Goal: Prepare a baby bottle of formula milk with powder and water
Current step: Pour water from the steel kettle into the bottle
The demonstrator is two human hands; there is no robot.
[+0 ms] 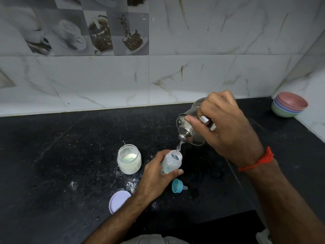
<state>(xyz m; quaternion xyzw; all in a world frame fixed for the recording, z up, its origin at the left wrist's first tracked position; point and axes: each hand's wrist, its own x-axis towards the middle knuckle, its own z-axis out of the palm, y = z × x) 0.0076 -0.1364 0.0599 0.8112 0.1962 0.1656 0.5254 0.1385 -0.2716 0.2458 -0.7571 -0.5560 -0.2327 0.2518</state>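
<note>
Standing left of centre on the black counter [70, 155], an open glass jar of white powder [129, 159]; beside it, the left hand [154, 175] clamps a clear printed baby bottle [171, 163], while the right hand [226, 127] clenches a tilted steel kettle [190, 127], pouring water.

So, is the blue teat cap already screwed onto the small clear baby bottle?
No, the blue teat cap lies on the black counter beside the open small clear baby bottle.
</note>
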